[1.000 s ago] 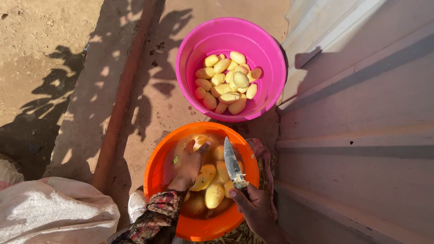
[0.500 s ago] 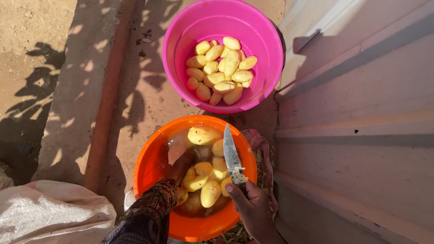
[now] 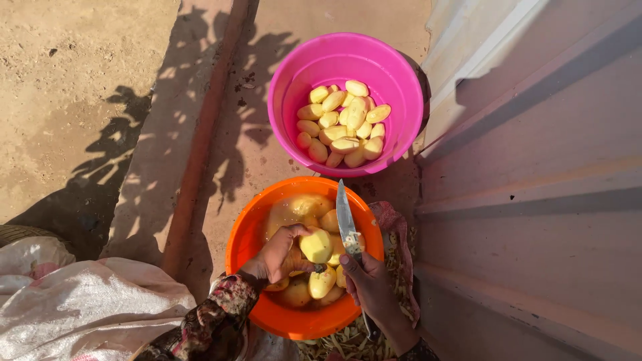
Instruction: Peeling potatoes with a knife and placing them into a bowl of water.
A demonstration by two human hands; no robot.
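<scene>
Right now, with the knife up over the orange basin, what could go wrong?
The knife in the right hand points away, its blade close beside the left hand gripping a peeled potato: a slip could nick those fingers. The potato looks wet from the cloudy water in the orange basin, so it may squirt loose.

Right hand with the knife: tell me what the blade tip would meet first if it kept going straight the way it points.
Probably the pink basin of peeled potatoes. The knife in the right hand points up past the orange basin's far rim; height is unclear.
</scene>
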